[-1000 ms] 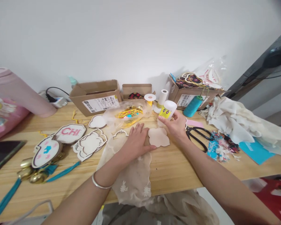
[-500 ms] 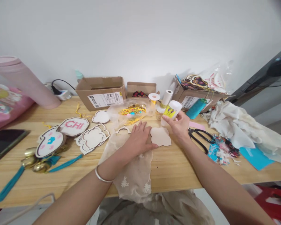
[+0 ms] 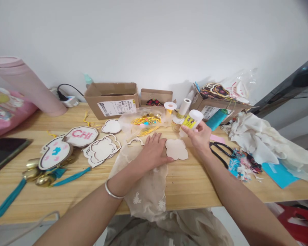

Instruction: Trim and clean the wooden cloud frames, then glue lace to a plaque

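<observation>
My right hand (image 3: 200, 136) is closed around a white bottle (image 3: 192, 120) with a yellow label, tilted to the right above the table. Flat on a sheer beige fabric with white embroidered flowers (image 3: 146, 191) lies my left hand (image 3: 152, 150), fingers stretched out. Its thumb tip reaches the edge of a pale flower-shaped piece (image 3: 176, 149) on the wood. Just beyond my left hand, part of an ornate cut-out frame (image 3: 135, 141) shows at the fabric's far end.
Black-handled scissors (image 3: 222, 152) and fabric scraps (image 3: 245, 165) lie right. Decorated plaques (image 3: 81, 137), brass bells (image 3: 45, 179) and a phone (image 3: 7, 153) sit left. Cardboard boxes (image 3: 111, 99), a teal thread spool (image 3: 217, 119) and a plastic bag with yellow cords (image 3: 146, 119) stand behind.
My right hand and the bottle have shifted slightly to the right, and the bottle leans a little more. My left hand stays flat on the fabric.
</observation>
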